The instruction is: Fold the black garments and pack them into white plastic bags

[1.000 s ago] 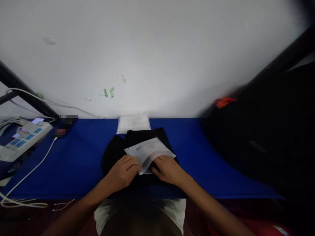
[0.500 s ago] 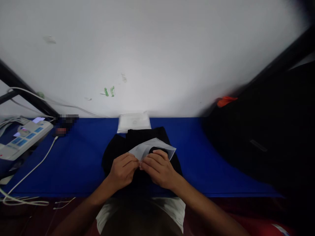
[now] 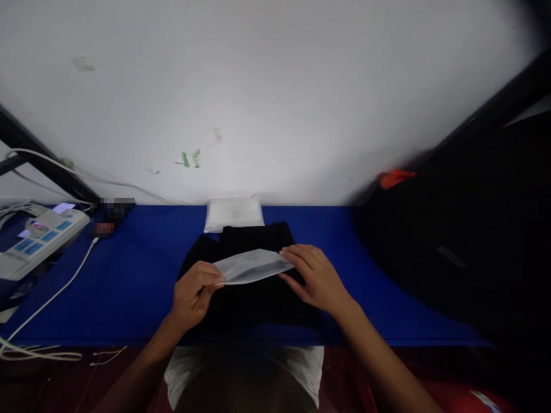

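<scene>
A translucent whitish plastic bag (image 3: pixel 252 267) is stretched level between my hands, above folded black cloth (image 3: pixel 262 301). My left hand (image 3: pixel 197 291) pinches the bag's left end between thumb and fingers. At the other end, my right hand (image 3: pixel 316 276) has its thumb below and its fingers on top of the bag's right corner, closed on it. Behind the black cloth, against the wall, lies another flat whitish plastic packet (image 3: pixel 235 213).
The blue table surface (image 3: pixel 120 287) runs along a white wall (image 3: pixel 275 103). On the left are a power strip (image 3: pixel 47 241), white cables (image 3: pixel 64 287) and a blurred dark object (image 3: pixel 112 217). A large black bulk (image 3: pixel 451 246) with an orange piece (image 3: pixel 396 178) stands on the right.
My hands have moved apart from near the middle, the right one further right and the left one leftward. The bag, earlier bunched and gaping, is now drawn out flat between them.
</scene>
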Available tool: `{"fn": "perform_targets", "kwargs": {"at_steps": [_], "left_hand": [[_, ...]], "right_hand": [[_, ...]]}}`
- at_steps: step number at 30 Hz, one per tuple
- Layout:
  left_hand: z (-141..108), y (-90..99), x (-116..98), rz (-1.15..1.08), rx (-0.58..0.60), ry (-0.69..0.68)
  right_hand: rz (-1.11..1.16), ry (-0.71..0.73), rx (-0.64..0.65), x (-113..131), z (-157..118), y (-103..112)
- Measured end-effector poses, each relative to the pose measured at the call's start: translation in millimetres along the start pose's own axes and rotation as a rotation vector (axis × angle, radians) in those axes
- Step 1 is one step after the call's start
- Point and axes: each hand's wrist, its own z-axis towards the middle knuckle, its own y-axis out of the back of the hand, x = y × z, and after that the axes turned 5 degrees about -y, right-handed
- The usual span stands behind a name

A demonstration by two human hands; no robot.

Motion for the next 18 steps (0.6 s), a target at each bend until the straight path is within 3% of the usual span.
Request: {"fn": "perform_targets", "kwargs": {"at_steps": [5, 8, 12, 15, 18], "left_hand": [[0.1, -4.9, -7.4, -0.062, 0.070, -0.039], [-3.9, 2.8, -9.4, 0.061, 0.065, 0.023], [-19.1, 21.0, -5.0, 0.225, 0.143, 0.133], [-33.7, 33.2, 0.6, 0.278, 0.381, 0.178], [-45.9, 39.4, 4.3, 0.313, 0.605, 0.222]], "right_hand": [[-0.007, 0.136, 0.238, 29.4, 25.0, -17.7], [0.005, 0.158, 0.253, 25.1, 33.8, -18.5], [-0.059, 0.067, 0.060, -12.6, 46.0, -3.4], [-0.205, -0.079, -0.053, -53.8, 60.4, -1.5], [-0.358, -0.223, -0.054, -95.6, 67.5, -18.7]]}}
